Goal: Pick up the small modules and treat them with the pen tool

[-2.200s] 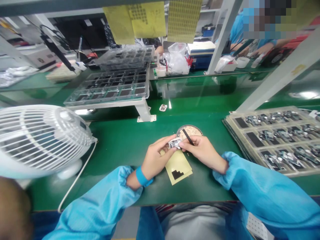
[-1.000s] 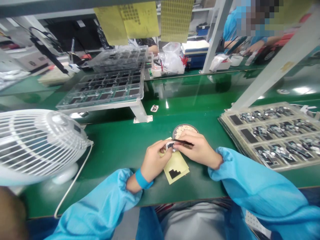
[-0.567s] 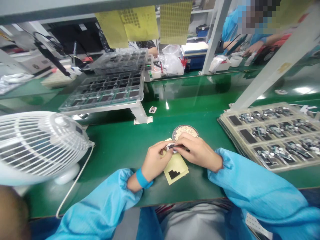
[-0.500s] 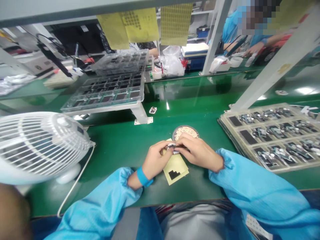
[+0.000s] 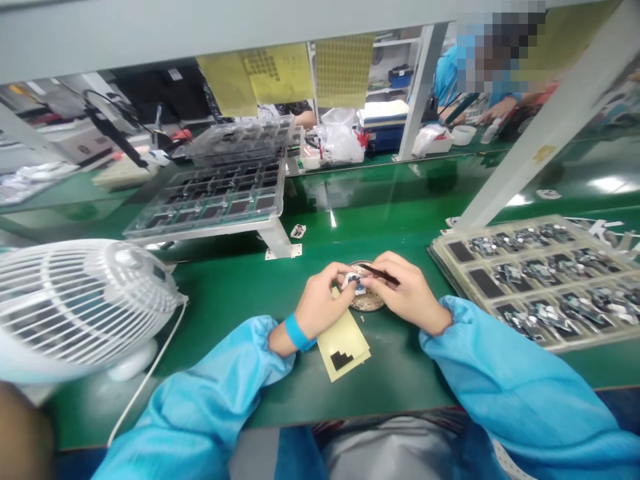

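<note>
White part (image 5: 360,289), any lettering too blurred

small pc (image 5: 361,289) part-hid by fingers (image 5: 334,272) | fan (image 5: 85,310) cut, L edge | tray (image 5: 466,266) cut, R

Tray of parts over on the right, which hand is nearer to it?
The right hand, left of the tray and apart from it, holding a thin black object. The left hand, gripping a small white part, is farther left.

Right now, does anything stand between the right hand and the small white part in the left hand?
Nothing visible does: the right hand, holding a dark strip, is right at the small white part gripped by the left hand. The round dish shows behind, not between.
</note>
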Demonstrator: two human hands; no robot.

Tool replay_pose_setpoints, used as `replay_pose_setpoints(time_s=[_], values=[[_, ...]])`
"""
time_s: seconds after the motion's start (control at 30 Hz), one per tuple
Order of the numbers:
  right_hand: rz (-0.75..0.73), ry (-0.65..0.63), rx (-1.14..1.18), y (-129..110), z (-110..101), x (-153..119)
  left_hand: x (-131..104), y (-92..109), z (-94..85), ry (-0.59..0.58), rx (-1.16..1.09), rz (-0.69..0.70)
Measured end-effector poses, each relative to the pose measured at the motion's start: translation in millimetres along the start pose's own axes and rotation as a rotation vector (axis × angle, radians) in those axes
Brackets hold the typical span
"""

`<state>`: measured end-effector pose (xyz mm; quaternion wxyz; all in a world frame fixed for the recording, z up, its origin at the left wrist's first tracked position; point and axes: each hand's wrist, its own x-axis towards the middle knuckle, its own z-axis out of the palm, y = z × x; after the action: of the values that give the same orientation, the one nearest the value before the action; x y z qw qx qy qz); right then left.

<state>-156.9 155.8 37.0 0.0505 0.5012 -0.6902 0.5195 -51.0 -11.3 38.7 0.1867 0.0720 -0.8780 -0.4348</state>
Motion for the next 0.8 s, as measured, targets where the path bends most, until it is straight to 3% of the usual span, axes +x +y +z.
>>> replay_pose_setpoints(time_s=[0.5,0.67,0.8], values=[[-0.088,-0.018,0.056,0.6,4.8,-4.7,-10.5,4.7,1.2,0.124,0.062,0.2],[-0.043,-0.065,0.031,0.2,6.9,-5.7,-11.1,1.0,6.6,0.121,0.011,0.12],[0.044,-0.032,0.046,2.0,2.7,-1.9,-11.2,-3.9,9.2,0.101,-0.025,0.052]])
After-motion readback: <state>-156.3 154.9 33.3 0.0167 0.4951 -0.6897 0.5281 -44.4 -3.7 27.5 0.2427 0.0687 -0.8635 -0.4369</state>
